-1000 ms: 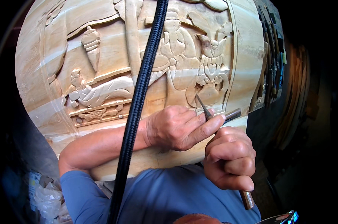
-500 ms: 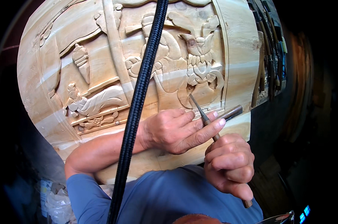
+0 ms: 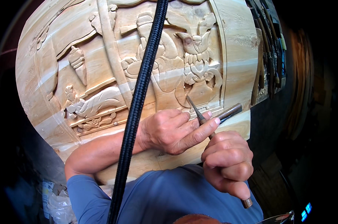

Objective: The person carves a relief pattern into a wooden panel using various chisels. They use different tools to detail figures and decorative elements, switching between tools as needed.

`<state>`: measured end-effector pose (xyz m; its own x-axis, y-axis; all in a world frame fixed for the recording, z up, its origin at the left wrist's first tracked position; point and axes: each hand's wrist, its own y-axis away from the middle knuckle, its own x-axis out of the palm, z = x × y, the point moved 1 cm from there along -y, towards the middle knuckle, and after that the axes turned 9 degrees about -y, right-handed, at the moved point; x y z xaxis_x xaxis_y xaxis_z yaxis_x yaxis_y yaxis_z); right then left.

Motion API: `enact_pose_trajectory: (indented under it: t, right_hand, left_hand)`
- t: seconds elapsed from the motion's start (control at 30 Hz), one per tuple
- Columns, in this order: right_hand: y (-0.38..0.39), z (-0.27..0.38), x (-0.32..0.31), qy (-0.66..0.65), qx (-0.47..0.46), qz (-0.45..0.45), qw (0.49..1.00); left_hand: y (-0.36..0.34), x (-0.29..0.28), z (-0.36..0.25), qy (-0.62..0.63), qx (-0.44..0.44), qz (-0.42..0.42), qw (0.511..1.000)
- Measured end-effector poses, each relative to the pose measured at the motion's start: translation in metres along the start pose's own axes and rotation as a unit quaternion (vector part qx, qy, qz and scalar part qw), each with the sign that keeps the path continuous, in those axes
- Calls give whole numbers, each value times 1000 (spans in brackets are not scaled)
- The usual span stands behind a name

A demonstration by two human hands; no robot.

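Note:
My right hand [image 3: 228, 162] is closed round the wooden handle of a carving chisel [image 3: 194, 106], whose butt end pokes out below the fist. The narrow metal blade slants up and left to the relief on a carved wooden panel [image 3: 165, 80], its tip at a rounded shape below a layered, scalloped figure. My left hand [image 3: 169, 130] rests on the panel's near part, its fingers guiding the chisel's shaft, which passes between them. Just beyond the left fingertips lies a second tool with a rounded brown handle [image 3: 232, 111].
Several carving tools [image 3: 267, 44] lie in a row at the far right. A black braided cable [image 3: 139, 93] hangs across the middle of the view. Clear plastic bags [image 3: 60, 207] sit at the lower left. Stacked wooden boards [image 3: 299, 86] stand on the right.
The panel has shifted slightly left in the view. My right hand and the chisel have moved a little left too, with the blade's tip at nearly the same spot of the carving.

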<state>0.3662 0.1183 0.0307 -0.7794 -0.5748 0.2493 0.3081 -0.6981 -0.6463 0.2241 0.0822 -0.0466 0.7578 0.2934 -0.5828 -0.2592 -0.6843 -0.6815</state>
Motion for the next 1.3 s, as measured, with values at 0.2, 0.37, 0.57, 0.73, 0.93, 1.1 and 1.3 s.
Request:
enact_pose_trajectory:
  t: [0.2,0.37,0.57,0.73,0.93,1.1,1.3]
  right_hand:
    - [14,2,12,92,-3,41,995]
    - [20,-1,8,66,-21,1,998]
    - [29,-1,11,56,-62,-46,995]
    - [26,17,1,79,-35,-29,996]
    - [10,52,-49,185,-57,-73,978]
    - [-13,63,-72,60,-74,-205,974]
    - [-3,49,-71,80,-105,-233,963]
  left_hand:
    - [2,-3,-2,13,-1,5,1000]
    - [-1,-4,-1,20,-8,11,1000]
    - [-11,-1,5,35,-5,-1,999]
    - [-8,1,3,70,17,-32,997]
    - [-4,0,-2,-12,114,-33,993]
    - [-1,-3,-2,-34,103,14,994]
    - [-6,-1,-2,-36,126,38,991]
